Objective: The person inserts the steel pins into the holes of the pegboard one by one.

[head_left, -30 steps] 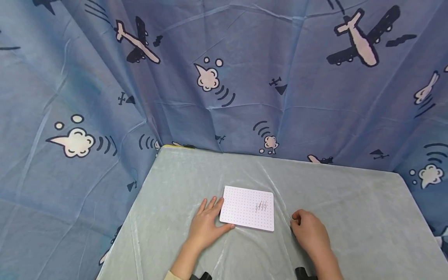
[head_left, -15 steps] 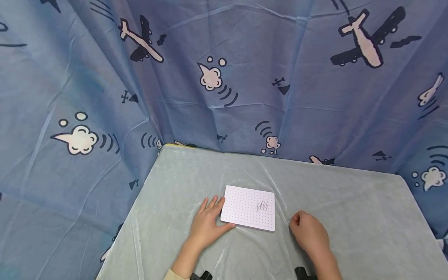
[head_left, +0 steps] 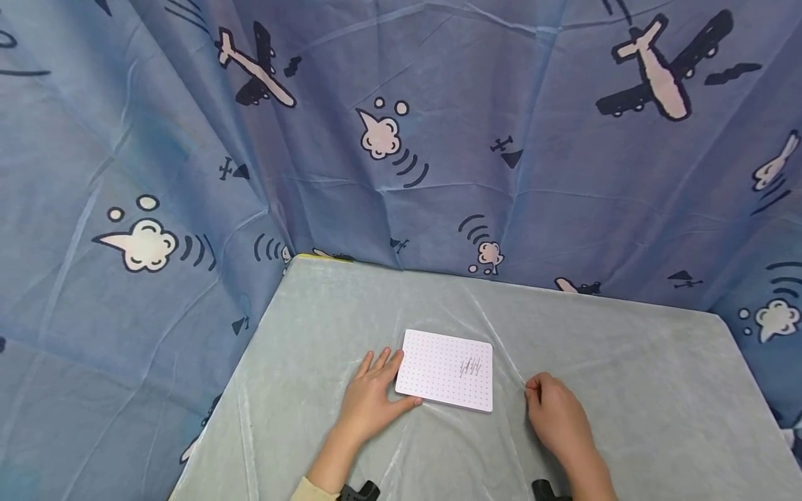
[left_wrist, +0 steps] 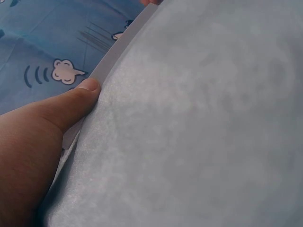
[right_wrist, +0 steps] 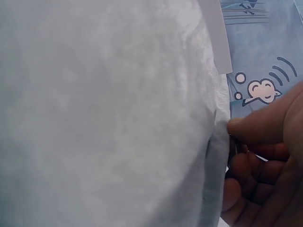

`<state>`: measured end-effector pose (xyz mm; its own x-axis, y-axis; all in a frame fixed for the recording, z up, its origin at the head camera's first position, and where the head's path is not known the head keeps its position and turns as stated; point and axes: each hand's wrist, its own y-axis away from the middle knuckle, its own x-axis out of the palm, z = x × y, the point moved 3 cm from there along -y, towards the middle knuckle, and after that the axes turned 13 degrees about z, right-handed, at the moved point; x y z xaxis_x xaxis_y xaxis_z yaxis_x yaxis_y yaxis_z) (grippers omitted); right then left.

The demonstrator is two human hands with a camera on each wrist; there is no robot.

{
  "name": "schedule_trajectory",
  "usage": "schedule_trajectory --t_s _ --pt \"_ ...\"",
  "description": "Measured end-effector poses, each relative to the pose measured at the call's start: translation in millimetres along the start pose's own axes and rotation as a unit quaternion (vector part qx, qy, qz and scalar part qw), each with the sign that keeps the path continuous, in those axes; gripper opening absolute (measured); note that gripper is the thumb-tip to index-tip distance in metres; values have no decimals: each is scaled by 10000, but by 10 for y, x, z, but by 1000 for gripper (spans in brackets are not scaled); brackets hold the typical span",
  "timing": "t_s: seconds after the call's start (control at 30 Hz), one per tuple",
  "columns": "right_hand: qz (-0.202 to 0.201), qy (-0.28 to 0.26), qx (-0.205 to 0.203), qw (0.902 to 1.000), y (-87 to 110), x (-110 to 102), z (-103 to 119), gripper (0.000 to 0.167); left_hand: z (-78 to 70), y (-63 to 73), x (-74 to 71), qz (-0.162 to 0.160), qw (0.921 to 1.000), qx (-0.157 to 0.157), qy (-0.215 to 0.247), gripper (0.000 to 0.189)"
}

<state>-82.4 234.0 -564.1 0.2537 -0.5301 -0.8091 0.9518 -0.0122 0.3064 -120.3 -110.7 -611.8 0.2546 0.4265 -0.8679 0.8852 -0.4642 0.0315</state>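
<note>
A white dotted pad [head_left: 432,369] with rounded corners lies on the grey cloth. Near its right side are several thin dark slanting strokes [head_left: 470,367]; I cannot tell whether they are drawn or lie on top. My left hand [head_left: 370,407] rests at the pad's left, fingers spread, forefinger at the left edge and thumb [left_wrist: 87,87] against the front edge. To the right of the pad, apart from it, my right hand [head_left: 560,417] has curled fingers. Its thumb and forefinger pinch a small thin dark thing [right_wrist: 232,150], mostly hidden, low over the cloth.
A grey cloth [head_left: 351,306] with creases covers the table. Blue curtains [head_left: 438,139] printed with planes and clouds hang behind it and at its sides. Dark wrist camera mounts [head_left: 360,491] show at the lower edge of the head view.
My right hand has shifted slightly right and away from the pad, its fingertips a little farther forward. My left hand and the pad stay together, moving only with the head view.
</note>
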Motion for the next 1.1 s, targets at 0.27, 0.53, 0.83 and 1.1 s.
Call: schedule_trajectory --t_s 0.27,0.53,0.83,1.1 --pt "-367 -348 -365 9981 17 -40 115 14 13 13 -1 9 10000 -41 35 100" --pt "-645 -1161 -619 9892 -5 -127 335 6 18 12 14 1 10000 10 48 99" --pt "-1004 -1831 -879 9740 -31 -62 593 7 13 5 -5 -4 10000 12 98 99" --pt "-1146 -1489 -1429 9717 -77 162 748 10 10 -7 -1 -38 10000 63 29 99"
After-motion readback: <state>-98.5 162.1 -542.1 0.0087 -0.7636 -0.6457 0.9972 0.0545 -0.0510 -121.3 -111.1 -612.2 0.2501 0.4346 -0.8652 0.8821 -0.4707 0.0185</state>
